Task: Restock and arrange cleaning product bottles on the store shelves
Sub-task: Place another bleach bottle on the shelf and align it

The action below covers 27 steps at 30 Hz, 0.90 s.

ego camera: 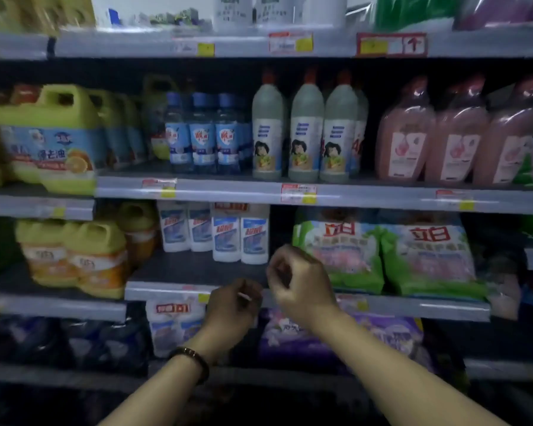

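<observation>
Both my hands hover in front of the third shelf's front rail (166,292). My left hand (233,307), with a dark bracelet on its wrist, has its fingers curled; a small pale streak shows at the fingertips and I cannot tell what it is. My right hand (299,281) is raised a little higher, fingers curled into a loose fist with nothing visible in it. Just behind them stand several white bottles with blue labels (240,236). The dark shelf board (182,267) in front of those bottles is bare.
The shelf above carries yellow jugs (53,136), small blue-capped bottles (202,133), grey bottles with orange caps (306,130) and pink bottles (453,133). Green detergent bags (382,256) lie right of my hands, yellow-orange jugs (83,256) left. White packs (173,327) and purple bags (293,333) sit below.
</observation>
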### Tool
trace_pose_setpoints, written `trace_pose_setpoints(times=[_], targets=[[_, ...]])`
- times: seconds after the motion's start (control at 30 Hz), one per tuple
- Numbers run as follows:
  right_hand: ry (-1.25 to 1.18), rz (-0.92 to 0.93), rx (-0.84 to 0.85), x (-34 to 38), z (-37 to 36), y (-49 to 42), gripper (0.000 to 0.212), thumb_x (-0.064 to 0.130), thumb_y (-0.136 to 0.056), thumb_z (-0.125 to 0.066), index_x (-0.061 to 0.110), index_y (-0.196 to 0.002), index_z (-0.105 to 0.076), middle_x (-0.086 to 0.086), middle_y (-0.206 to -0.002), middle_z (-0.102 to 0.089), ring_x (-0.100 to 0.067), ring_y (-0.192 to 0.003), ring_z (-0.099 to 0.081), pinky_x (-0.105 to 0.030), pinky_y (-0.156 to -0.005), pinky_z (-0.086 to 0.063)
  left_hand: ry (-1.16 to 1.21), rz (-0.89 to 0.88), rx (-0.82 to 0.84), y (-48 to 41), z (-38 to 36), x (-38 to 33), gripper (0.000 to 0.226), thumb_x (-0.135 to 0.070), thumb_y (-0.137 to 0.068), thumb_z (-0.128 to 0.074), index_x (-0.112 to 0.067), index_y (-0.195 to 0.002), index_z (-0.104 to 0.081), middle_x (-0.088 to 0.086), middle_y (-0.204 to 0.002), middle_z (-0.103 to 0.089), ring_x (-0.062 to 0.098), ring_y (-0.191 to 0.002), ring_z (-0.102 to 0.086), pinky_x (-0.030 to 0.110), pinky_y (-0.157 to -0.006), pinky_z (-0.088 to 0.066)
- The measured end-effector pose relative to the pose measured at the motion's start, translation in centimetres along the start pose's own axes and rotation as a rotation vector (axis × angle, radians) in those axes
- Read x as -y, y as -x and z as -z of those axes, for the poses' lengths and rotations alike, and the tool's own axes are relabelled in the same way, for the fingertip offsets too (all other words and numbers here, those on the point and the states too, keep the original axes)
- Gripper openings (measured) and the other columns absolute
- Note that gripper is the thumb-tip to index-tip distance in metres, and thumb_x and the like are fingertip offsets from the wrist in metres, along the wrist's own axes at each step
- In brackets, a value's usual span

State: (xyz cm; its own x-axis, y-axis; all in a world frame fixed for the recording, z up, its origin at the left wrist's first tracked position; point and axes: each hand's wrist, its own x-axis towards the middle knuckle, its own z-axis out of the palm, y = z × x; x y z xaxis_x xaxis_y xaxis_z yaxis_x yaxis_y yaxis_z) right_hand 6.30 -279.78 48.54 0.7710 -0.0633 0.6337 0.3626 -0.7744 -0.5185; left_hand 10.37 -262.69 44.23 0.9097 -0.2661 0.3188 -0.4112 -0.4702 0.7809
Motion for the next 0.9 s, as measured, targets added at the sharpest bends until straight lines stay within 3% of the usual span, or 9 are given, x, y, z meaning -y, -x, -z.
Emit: trace_pose_setpoints(times=[0.1,0.2,0.27,0.37,0.5,0.53,0.67,0.77,0.9], targets=[[-0.030,-0.217,0.212,-1.9,-6.0,4.7,0.018,0.043,-0.087,-0.059,0.026,-0.083,-0.060,0.007,-0.078,-0.071,-0.016,-0.074,-0.067,-0.039,-0.069,-0.056,-0.004,0.145,0.013,4.0,-0.6,6.9,0.018,-0.015,-0.093,-0.071,-0.030,-0.084,-0.068,-0.012,-0.083,-0.077,0.000,-0.072,-0.071,0.019,-0.071,-0.053],[-0.162,-0.477,0.396,-4.2,-11.9,8.8,0.015,0.032,-0.084,-0.078,0.028,-0.076,-0.066,0.009,-0.074,-0.072,-0.008,-0.076,-0.069,-0.038,-0.081,-0.059,0.072,0.344,0.030,7.9,-1.4,13.0,0.014,-0.019,-0.096,-0.072,-0.027,-0.086,-0.066,-0.005,-0.078,-0.073,0.018,-0.072,-0.071,0.035,-0.067,-0.057],[-0.201,-0.573,0.468,-5.5,-15.2,11.2,0.016,0.039,-0.078,-0.081,0.028,-0.086,-0.072,0.009,-0.087,-0.075,-0.008,-0.088,-0.071,-0.036,-0.089,-0.059,0.122,0.460,0.052,9.8,-2.2,16.3,0.020,-0.006,-0.091,-0.079,-0.022,-0.093,-0.067,-0.002,-0.077,-0.075,0.012,-0.068,-0.073,0.028,-0.062,-0.058],[-0.165,-0.679,0.517,-7.0,-18.5,12.9,0.033,0.036,-0.084,-0.082,0.023,-0.114,-0.074,0.003,-0.111,-0.077,-0.015,-0.107,-0.071,-0.024,-0.089,-0.052,0.128,0.497,0.057,10.6,-3.2,20.0,0.037,-0.006,-0.084,-0.088,-0.024,-0.103,-0.063,-0.005,-0.094,-0.074,-0.001,-0.074,-0.072,0.020,-0.069,-0.057],[-0.176,-0.762,0.520,-9.0,-22.4,11.9,0.056,0.038,-0.083,-0.088,0.019,-0.130,-0.064,-0.003,-0.123,-0.072,-0.021,-0.114,-0.069,-0.026,-0.088,-0.048,0.234,0.537,0.077,9.1,-4.5,23.0,0.049,-0.017,-0.083,-0.091,-0.034,-0.114,-0.058,-0.007,-0.112,-0.066,0.024,-0.100,-0.073,0.052,-0.092,-0.063],[-0.196,-0.768,0.508,-9.6,-23.3,11.3,0.061,0.040,-0.081,-0.091,0.018,-0.130,-0.062,-0.003,-0.123,-0.071,-0.022,-0.114,-0.069,-0.028,-0.088,-0.049,0.249,0.540,0.080,8.4,-5.0,23.9,0.048,-0.022,-0.081,-0.092,-0.040,-0.112,-0.059,-0.010,-0.111,-0.067,0.023,-0.102,-0.074,0.054,-0.092,-0.063],[-0.192,-0.792,0.473,-11.2,-26.5,9.0,0.071,0.031,-0.082,-0.090,0.022,-0.142,-0.053,-0.004,-0.138,-0.067,-0.025,-0.125,-0.065,-0.036,-0.100,-0.055,0.275,0.497,0.092,5.5,-6.8,26.1,0.041,-0.009,-0.089,-0.083,-0.037,-0.111,-0.063,0.001,-0.099,-0.078,0.022,-0.085,-0.076,0.042,-0.074,-0.064],[-0.226,-0.758,0.464,-11.8,-28.4,7.6,0.073,0.025,-0.082,-0.091,0.026,-0.143,-0.051,0.002,-0.133,-0.068,-0.020,-0.124,-0.066,-0.025,-0.084,-0.054,0.310,0.432,0.084,3.4,-7.8,27.6,0.055,-0.004,-0.092,-0.078,-0.050,-0.114,-0.058,0.004,-0.105,-0.078,0.024,-0.086,-0.079,0.036,-0.065,-0.065],[-0.258,-0.743,0.383,-12.2,-30.3,6.3,0.081,0.027,-0.082,-0.093,0.026,-0.150,-0.049,-0.001,-0.143,-0.066,-0.027,-0.132,-0.063,-0.029,-0.090,-0.049,0.278,0.362,0.078,1.6,-8.8,29.5,0.057,-0.003,-0.090,-0.081,-0.031,-0.133,-0.058,-0.011,-0.127,-0.072,-0.003,-0.113,-0.069,0.024,-0.090,-0.061]])
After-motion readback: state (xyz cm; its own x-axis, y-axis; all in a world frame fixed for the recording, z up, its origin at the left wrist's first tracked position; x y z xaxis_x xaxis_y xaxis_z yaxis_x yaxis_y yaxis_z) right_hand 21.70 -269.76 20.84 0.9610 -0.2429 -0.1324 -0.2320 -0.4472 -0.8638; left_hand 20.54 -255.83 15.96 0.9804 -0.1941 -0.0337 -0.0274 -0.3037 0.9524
